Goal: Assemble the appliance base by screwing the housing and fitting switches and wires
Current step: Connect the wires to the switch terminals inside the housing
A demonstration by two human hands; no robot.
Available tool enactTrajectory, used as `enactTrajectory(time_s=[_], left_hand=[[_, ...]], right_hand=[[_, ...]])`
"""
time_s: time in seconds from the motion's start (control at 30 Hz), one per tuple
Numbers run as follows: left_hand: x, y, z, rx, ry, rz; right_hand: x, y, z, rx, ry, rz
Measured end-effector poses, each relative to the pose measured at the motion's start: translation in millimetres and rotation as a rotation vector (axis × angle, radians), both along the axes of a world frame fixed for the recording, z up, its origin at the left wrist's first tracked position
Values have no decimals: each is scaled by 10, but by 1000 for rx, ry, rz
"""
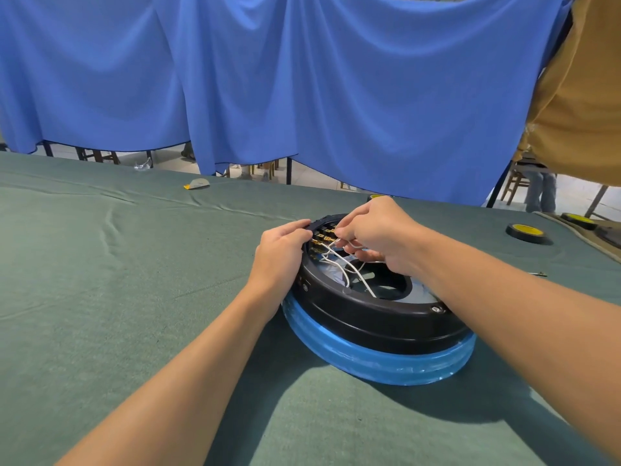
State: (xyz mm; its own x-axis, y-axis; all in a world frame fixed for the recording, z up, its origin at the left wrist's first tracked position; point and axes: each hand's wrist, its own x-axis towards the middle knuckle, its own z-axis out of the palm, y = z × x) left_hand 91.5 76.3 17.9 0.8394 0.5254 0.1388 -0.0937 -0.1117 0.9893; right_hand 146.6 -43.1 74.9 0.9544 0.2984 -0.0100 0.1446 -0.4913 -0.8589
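A round black appliance base [376, 317] with a blue film-wrapped ring [379, 359] under it lies on the green table cloth. At its far left rim sits a switch block with brass terminals [321, 237]. White wires [349, 270] run from the terminals down into the open middle. My left hand [280, 257] grips the rim beside the switch block, fingers curled over the edge. My right hand [376, 235] reaches over the base and pinches a white wire at the terminals.
The green cloth-covered table [117, 280] stretches left and toward me. Black-and-yellow tape rolls [526, 232] lie at the right. A small grey and yellow item [196, 184] lies at the far edge. Blue curtains [302, 79] hang behind. A person in a tan shirt [578, 95] stands at the right.
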Motion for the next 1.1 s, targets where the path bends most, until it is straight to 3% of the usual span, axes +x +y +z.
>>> enactTrajectory(time_s=[0.8, 1.1], left_hand=[[-20, 5, 11, 13, 17, 5], [-14, -22, -3, 23, 4, 21]], right_hand=[[18, 27, -43, -37, -59, 33], [54, 67, -57, -152, -302, 61]])
